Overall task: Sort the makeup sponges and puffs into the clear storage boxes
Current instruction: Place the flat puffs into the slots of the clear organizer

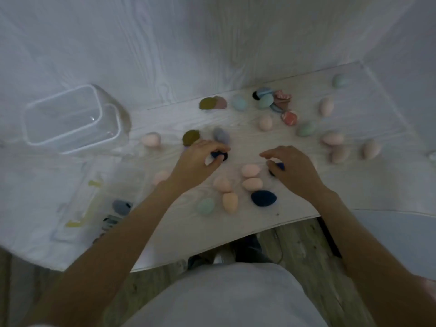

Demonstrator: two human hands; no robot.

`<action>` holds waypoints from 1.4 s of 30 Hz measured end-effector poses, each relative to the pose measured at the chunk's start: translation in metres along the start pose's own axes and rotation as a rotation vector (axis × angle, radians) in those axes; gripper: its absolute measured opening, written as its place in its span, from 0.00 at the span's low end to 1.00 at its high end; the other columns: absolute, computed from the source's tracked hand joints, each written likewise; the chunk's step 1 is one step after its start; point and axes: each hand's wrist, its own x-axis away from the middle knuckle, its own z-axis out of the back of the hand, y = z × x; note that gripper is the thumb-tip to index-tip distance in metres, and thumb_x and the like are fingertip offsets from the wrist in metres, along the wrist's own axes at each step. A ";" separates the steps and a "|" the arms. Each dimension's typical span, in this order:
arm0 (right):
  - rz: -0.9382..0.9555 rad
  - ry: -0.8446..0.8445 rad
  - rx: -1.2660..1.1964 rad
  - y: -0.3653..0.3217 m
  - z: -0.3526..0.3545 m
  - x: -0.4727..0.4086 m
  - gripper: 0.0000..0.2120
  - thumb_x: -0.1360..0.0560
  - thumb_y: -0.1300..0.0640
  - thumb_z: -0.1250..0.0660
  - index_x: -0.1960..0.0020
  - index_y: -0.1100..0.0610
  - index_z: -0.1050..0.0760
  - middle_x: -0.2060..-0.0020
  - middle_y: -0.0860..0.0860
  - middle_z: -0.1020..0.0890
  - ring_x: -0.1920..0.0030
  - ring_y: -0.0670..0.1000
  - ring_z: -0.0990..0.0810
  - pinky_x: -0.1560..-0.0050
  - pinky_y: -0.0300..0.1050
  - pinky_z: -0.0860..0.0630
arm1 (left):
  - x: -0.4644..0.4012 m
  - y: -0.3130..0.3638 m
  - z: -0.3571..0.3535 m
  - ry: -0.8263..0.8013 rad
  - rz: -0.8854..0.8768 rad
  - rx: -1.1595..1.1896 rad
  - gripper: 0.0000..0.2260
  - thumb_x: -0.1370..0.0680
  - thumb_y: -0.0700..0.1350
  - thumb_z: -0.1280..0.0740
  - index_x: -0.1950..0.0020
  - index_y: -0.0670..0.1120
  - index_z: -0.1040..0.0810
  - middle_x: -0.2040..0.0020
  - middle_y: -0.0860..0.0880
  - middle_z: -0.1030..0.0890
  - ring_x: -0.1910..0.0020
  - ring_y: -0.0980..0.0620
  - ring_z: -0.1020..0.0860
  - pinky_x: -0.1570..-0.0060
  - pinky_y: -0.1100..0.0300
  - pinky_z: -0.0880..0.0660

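Left hand [198, 159] is closed down over a dark navy puff [218, 155] on the white table [354, 185], fingers curled round it and thumb beneath; whether the piece is lifted clear of the surface cannot be told. Right hand [291, 165] is likewise cupped over a second dark blue piece [278, 166], fingertips narrow upon it. A larger navy teardrop sponge [263, 197] lies loose near the table edge, between the two forearms, beside a cluster of pink sponges [251, 170]. Assessment: both hands appear to be collecting the dark blue items as one colour group. The empty clear storage box [70, 119] stands well apart to the left; a second clear box [77, 208] lies nearer the left elbow and already seems to hold grey pieces, though blur limits certainty. Recommended practice: secure each puff with a full pinch before lifting, since flat puffs slide on a smooth top; carry the left load first to avoid crossing arms; keep wrists high over the pink cluster so nothing is swept off the near edge; gather the remaining navy sponge before releasing, so the group goes into one box together
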 end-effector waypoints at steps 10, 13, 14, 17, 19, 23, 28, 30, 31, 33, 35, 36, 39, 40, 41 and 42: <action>-0.279 0.017 0.095 0.141 0.028 -0.136 0.19 0.24 0.54 0.38 0.33 0.56 0.30 0.43 0.60 0.24 0.44 0.62 0.25 0.44 0.53 0.30 | -0.193 -0.004 -0.104 0.043 0.347 0.022 0.13 0.21 0.43 0.37 0.37 0.43 0.26 0.41 0.45 0.23 0.42 0.47 0.26 0.46 0.66 0.39; -0.244 -0.064 0.193 0.149 0.010 -0.173 0.25 0.23 0.46 0.39 0.29 0.49 0.38 0.42 0.62 0.27 0.44 0.62 0.28 0.45 0.52 0.32 | -0.225 -0.017 -0.128 0.006 0.413 -0.035 0.16 0.21 0.45 0.39 0.34 0.43 0.29 0.37 0.43 0.26 0.38 0.44 0.29 0.41 0.59 0.37; -0.221 -0.064 0.202 0.150 0.004 -0.180 0.27 0.24 0.43 0.39 0.28 0.47 0.40 0.42 0.62 0.27 0.44 0.62 0.29 0.45 0.52 0.32 | -0.234 -0.021 -0.133 -0.027 0.402 -0.084 0.16 0.20 0.45 0.40 0.33 0.42 0.30 0.36 0.42 0.27 0.37 0.43 0.30 0.40 0.58 0.37; -0.195 -0.066 0.201 0.156 -0.006 -0.194 0.33 0.26 0.44 0.35 0.26 0.44 0.46 0.42 0.61 0.29 0.44 0.62 0.30 0.45 0.52 0.32 | -0.263 -0.033 -0.140 -0.048 0.358 -0.163 0.17 0.20 0.42 0.42 0.32 0.39 0.31 0.35 0.38 0.27 0.37 0.41 0.29 0.40 0.56 0.37; -0.205 -0.054 0.093 0.164 -0.004 -0.195 0.34 0.26 0.48 0.34 0.26 0.43 0.47 0.45 0.62 0.28 0.46 0.62 0.28 0.46 0.51 0.31 | -0.278 -0.036 -0.144 -0.084 0.349 -0.199 0.18 0.21 0.41 0.41 0.31 0.38 0.32 0.34 0.37 0.29 0.36 0.40 0.30 0.38 0.56 0.39; -0.278 0.025 -0.195 0.177 0.014 -0.187 0.33 0.30 0.57 0.31 0.28 0.47 0.40 0.54 0.59 0.28 0.55 0.57 0.27 0.59 0.45 0.34 | -0.290 -0.039 -0.146 -0.191 0.394 -0.257 0.21 0.21 0.43 0.39 0.29 0.40 0.35 0.30 0.38 0.33 0.32 0.41 0.34 0.34 0.55 0.40; -0.245 0.153 -0.153 0.188 0.027 -0.176 0.21 0.30 0.70 0.36 0.40 0.56 0.32 0.56 0.56 0.30 0.57 0.57 0.27 0.64 0.44 0.36 | -0.294 -0.043 -0.140 -0.076 0.429 -0.197 0.18 0.25 0.41 0.33 0.35 0.41 0.25 0.35 0.42 0.25 0.37 0.45 0.28 0.41 0.61 0.36; -0.202 0.227 -0.053 0.188 0.030 -0.171 0.20 0.30 0.72 0.39 0.41 0.58 0.30 0.55 0.58 0.28 0.56 0.57 0.27 0.60 0.48 0.32 | -0.288 -0.040 -0.138 -0.015 0.432 -0.185 0.13 0.26 0.43 0.32 0.42 0.43 0.21 0.43 0.44 0.20 0.43 0.46 0.24 0.47 0.61 0.31; -0.178 0.263 -0.036 0.186 0.032 -0.168 0.19 0.30 0.72 0.39 0.41 0.59 0.29 0.55 0.59 0.26 0.55 0.58 0.27 0.59 0.51 0.30 | -0.284 -0.037 -0.137 0.017 0.419 -0.170 0.12 0.26 0.45 0.32 0.44 0.44 0.19 0.46 0.44 0.19 0.46 0.47 0.22 0.50 0.62 0.31; -0.129 0.320 -0.092 0.178 0.035 -0.160 0.17 0.29 0.70 0.38 0.42 0.60 0.28 0.53 0.59 0.24 0.53 0.59 0.26 0.56 0.54 0.28 | -0.272 -0.029 -0.133 0.094 0.364 -0.132 0.10 0.26 0.47 0.31 0.47 0.45 0.19 0.50 0.45 0.19 0.52 0.49 0.23 0.56 0.65 0.33; -0.090 0.337 -0.183 0.166 0.037 -0.152 0.15 0.28 0.67 0.37 0.41 0.60 0.27 0.51 0.58 0.22 0.52 0.58 0.24 0.54 0.53 0.26 | -0.258 -0.018 -0.125 0.180 0.293 -0.128 0.09 0.25 0.47 0.31 0.48 0.45 0.18 0.53 0.44 0.21 0.58 0.52 0.26 0.60 0.67 0.37; -0.078 0.337 -0.210 0.159 0.037 -0.148 0.15 0.27 0.65 0.36 0.40 0.59 0.28 0.50 0.57 0.21 0.52 0.57 0.23 0.55 0.52 0.25 | -0.248 -0.011 -0.119 0.218 0.261 -0.116 0.09 0.25 0.47 0.31 0.49 0.45 0.19 0.55 0.45 0.21 0.59 0.54 0.27 0.61 0.67 0.38; -0.010 0.296 -0.122 0.128 0.036 -0.131 0.17 0.24 0.60 0.37 0.36 0.59 0.30 0.47 0.57 0.21 0.56 0.56 0.21 0.61 0.50 0.23 | -0.202 0.010 -0.094 0.276 0.175 -0.093 0.07 0.26 0.46 0.30 0.50 0.44 0.20 0.58 0.47 0.23 0.62 0.54 0.27 0.61 0.65 0.34; 0.034 0.277 -0.062 0.116 0.034 -0.122 0.18 0.24 0.59 0.37 0.35 0.59 0.31 0.46 0.58 0.21 0.58 0.57 0.21 0.65 0.49 0.23 | -0.183 0.014 -0.087 0.281 0.165 -0.096 0.08 0.26 0.46 0.30 0.51 0.44 0.21 0.58 0.48 0.23 0.63 0.55 0.28 0.62 0.64 0.33; 0.076 0.256 -0.030 0.105 0.032 -0.114 0.17 0.24 0.59 0.37 0.36 0.59 0.30 0.47 0.58 0.21 0.61 0.57 0.21 0.67 0.47 0.25 | -0.162 0.018 -0.081 0.278 0.175 -0.090 0.08 0.27 0.45 0.29 0.51 0.43 0.22 0.58 0.48 0.23 0.63 0.56 0.29 0.63 0.64 0.32; 0.128 0.225 -0.031 0.087 0.027 -0.103 0.15 0.24 0.59 0.37 0.37 0.59 0.29 0.48 0.58 0.21 0.62 0.57 0.21 0.68 0.46 0.26 | -0.134 0.020 -0.071 0.282 0.202 -0.081 0.08 0.27 0.45 0.29 0.52 0.43 0.23 0.58 0.48 0.23 0.64 0.58 0.30 0.65 0.63 0.31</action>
